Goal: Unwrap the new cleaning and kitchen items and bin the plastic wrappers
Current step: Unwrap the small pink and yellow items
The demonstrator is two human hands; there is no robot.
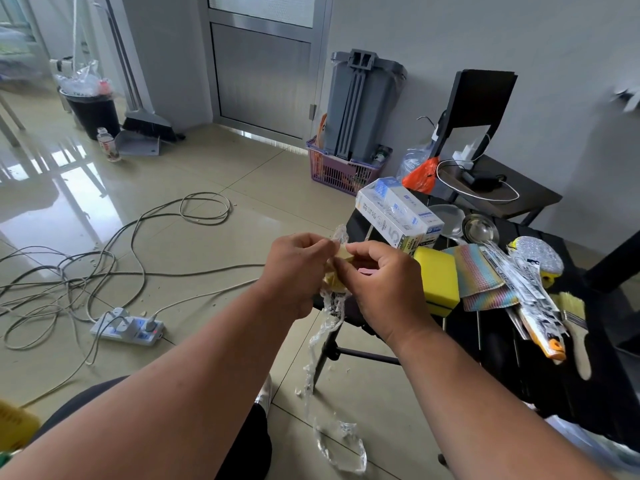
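Head view, both hands (346,275) pinching yellow sponge (337,271), wrapper (329,327) dangling beside table edge (349,220)

1 head-worn wide-angle view looks forward and down, close over the left hand (294,271) and right hand (384,282). The black table (588,341) lies right, the tiled floor (207,188) left and far.

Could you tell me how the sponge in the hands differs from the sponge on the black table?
The sponge in the hands is pale yellow, mostly hidden by fingers and trailing clear wrapper; the sponge on the table is brighter yellow, fully visible, bare and untouched. The held one looks smaller. Both are yellow.
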